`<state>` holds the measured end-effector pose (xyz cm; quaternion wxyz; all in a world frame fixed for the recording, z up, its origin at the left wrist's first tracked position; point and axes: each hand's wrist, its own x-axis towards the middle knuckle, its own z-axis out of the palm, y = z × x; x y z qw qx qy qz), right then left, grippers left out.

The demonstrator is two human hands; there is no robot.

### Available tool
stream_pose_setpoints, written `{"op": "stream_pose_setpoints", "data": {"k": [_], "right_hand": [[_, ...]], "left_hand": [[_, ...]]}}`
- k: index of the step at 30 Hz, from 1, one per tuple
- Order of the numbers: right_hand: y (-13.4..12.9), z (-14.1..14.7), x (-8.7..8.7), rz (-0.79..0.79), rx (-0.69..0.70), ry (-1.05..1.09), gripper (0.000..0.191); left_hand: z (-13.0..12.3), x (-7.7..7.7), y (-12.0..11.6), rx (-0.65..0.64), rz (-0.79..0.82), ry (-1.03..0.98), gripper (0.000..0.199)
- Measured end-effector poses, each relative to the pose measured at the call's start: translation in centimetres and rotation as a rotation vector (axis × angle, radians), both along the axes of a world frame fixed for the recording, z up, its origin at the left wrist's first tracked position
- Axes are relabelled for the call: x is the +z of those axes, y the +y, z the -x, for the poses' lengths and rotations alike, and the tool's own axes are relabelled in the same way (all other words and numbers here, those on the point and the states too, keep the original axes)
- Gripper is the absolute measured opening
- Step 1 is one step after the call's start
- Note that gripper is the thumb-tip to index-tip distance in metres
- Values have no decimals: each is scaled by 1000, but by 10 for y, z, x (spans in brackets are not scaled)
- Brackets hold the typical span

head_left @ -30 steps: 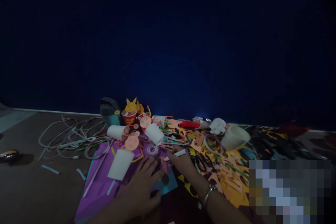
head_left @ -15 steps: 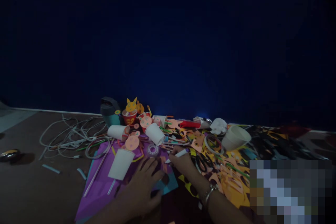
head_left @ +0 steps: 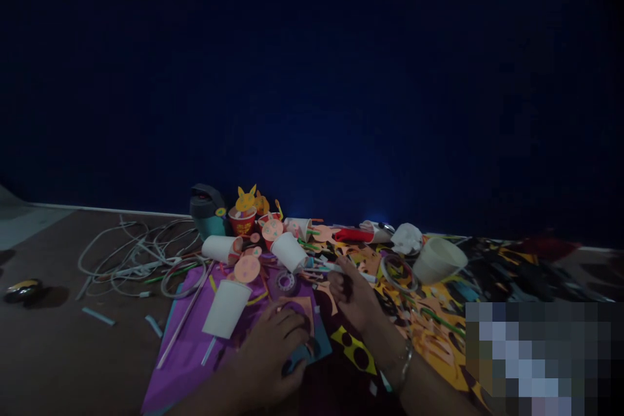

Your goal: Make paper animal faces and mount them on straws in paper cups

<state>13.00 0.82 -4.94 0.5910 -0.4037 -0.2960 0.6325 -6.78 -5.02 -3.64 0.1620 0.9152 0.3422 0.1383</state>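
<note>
My left hand lies over the purple sheet with its fingers apart and a little bent, touching a peach paper piece. A blue sheet shows beneath. My right hand is to the right of that piece, fingers curled around a white marker; part of the marker is hidden by the fingers, and the dim light blurs the grip. A tape roll sits just beyond my left hand. A white paper cup with a straw lies left of it.
Further back are more paper cups, a lidded bottle and yellow paper animal faces. Tangled white cable lies left. Paper scraps and a wide cup are right. A dark blue wall stands behind.
My right hand has moved up and away from the peach paper, and the marker has swung from tip-down to nearly level. My left hand has shifted slightly down, showing more of the peach paper.
</note>
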Motion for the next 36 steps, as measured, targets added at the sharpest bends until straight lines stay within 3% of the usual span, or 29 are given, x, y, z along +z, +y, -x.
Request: {"op": "stream_pose_setpoints", "data": {"k": [4, 6, 11, 14, 16, 20, 27, 32, 36], "right_hand": [[3, -12, 18, 39, 119, 180, 23], [5, -18, 26, 14, 106, 83, 30], [5, -32, 41, -187, -110, -675, 31], [3, -42, 47, -299, 7, -1046, 24], [1, -49, 51, -311, 148, -1160, 26], [0, -56, 55, -290, 306, -1152, 29], [6, -64, 45, -210, 228, -1213, 7], [12, -67, 27, -168, 269, -1109, 5], [18, -65, 14, -144, 268, -969, 5]], "left_hand": [[0, 0, 0, -5, -70, -21, 30], [1, -4, 3, 86, -117, -12, 31], [4, -30, 11, 318, -216, 20, 32], [4, -45, 14, 311, -215, 37, 37], [4, -49, 13, 300, -231, 39, 41], [2, -41, 10, 309, -180, 72, 38], [-12, -10, 10, 223, -137, 123, 21], [-41, 5, 33, 151, -252, 205, 20], [-69, 0, 59, 228, -345, 313, 15]]}}
